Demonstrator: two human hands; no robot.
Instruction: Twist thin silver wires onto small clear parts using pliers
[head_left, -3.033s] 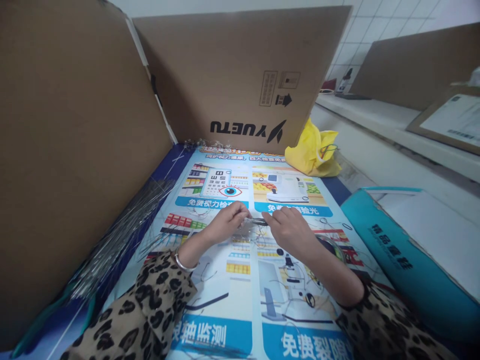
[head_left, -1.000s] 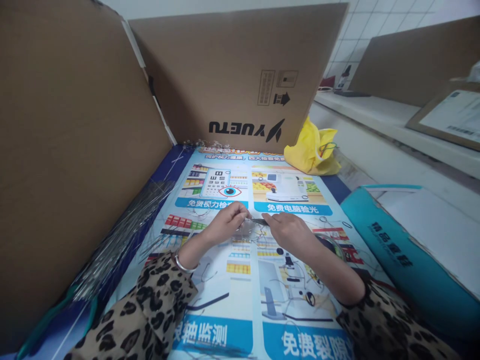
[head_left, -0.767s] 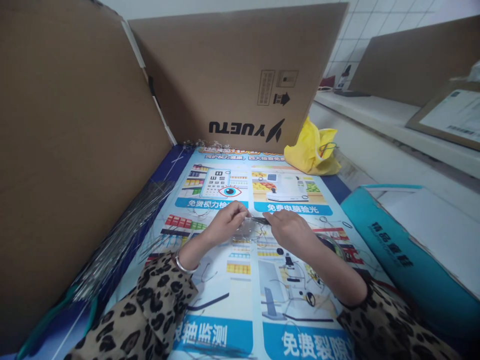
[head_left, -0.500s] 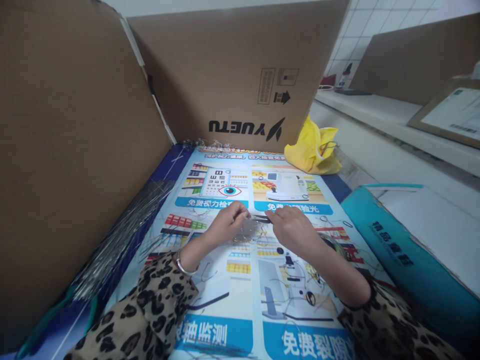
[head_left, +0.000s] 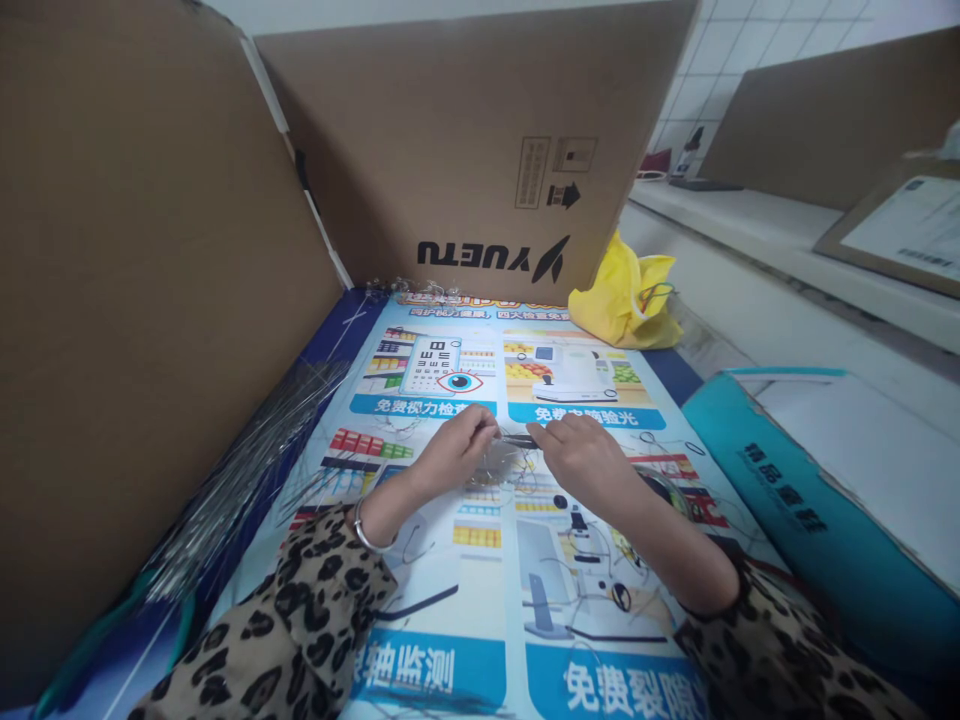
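Observation:
My left hand (head_left: 454,450) is closed in a pinch, holding thin metal wire (head_left: 491,468) that hangs in loose loops below the fingertips. Across from it, my right hand (head_left: 589,462) is wrapped round a pair of dark, narrow-jawed pliers (head_left: 519,440). The jaws point left and reach close to the left fingertips. Whether they grip the wire is too small to tell. Both hands are just above a printed poster (head_left: 480,590) that covers the table. The handles of the pliers are hidden in my right palm.
A bundle of straight wires (head_left: 240,470) lies at the left, beside a tall cardboard panel (head_left: 135,250). Another cardboard panel (head_left: 465,130) stands at the back. On the right are a yellow bag (head_left: 626,305) and a teal box (head_left: 787,490). Loose wire pieces are scattered over the poster.
My right hand has shifted very slightly left, and the pliers' jaws are now closer to my left fingertips. The wire loops hang a little differently. The left hand is almost still.

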